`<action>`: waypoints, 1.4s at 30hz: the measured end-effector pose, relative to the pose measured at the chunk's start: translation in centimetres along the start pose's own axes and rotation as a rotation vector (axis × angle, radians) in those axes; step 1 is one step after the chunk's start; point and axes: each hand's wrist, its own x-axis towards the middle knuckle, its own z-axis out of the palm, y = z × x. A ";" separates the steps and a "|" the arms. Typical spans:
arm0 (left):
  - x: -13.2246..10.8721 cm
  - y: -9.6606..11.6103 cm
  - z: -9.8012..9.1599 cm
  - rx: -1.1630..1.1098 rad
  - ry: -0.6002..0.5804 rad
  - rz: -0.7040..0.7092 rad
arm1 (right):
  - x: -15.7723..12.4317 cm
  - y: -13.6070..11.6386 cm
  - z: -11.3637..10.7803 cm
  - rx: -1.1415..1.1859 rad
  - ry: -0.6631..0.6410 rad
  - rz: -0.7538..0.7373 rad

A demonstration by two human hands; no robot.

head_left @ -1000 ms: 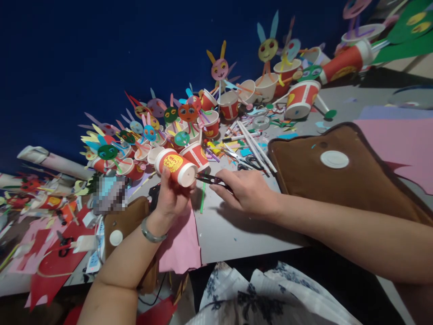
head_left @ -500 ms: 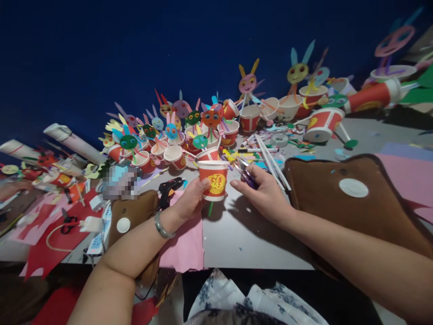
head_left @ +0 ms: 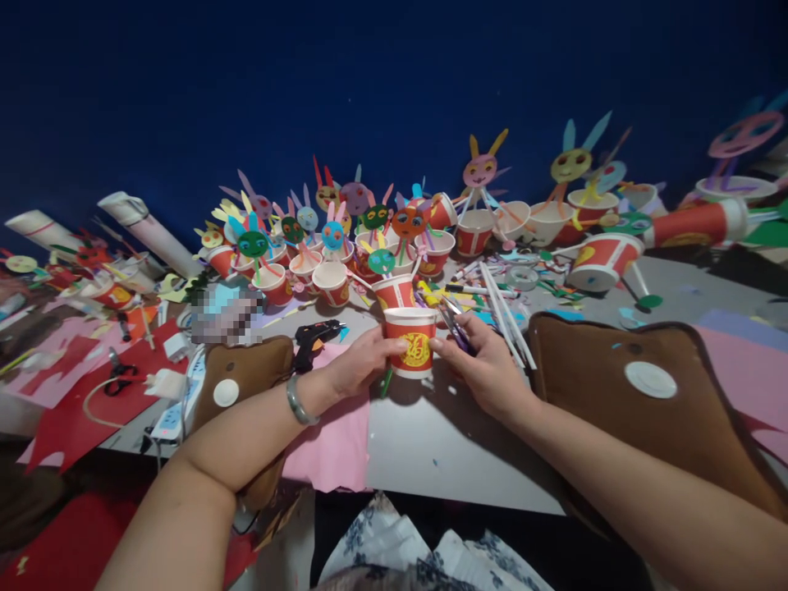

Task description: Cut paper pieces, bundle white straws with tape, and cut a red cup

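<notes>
Paper cup point(head_left: 414, 351), red with a white rim and white base band, bore a round yellow emblem on its side and was held roughly upright, mouth upward. It was over the grey counter point(head_left: 486, 464), between the person's two hands. The left hand point(head_left: 358, 363) gripped it from the left, thumb laid across the front beside the emblem. The right hand point(head_left: 489, 369) was closed around purple-handled scissors point(head_left: 458, 333), its thumb tip at the cup's right edge; whether it touched could not be told. Behind the left hand, a black glue gun point(head_left: 306, 346) lay near pink paper point(head_left: 332, 435).
</notes>
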 end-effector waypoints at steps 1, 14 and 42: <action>0.0 0.0 0.0 0.000 0.009 0.007 | 0.0 0.0 0.0 -0.022 -0.006 -0.013; 0.3 0.1 -1.0 0.084 0.200 0.168 | -0.6 0.3 0.2 -0.460 -0.028 -0.220; 0.1 0.7 -1.0 0.040 0.096 0.181 | -0.5 0.3 -0.4 -0.960 -0.117 -0.329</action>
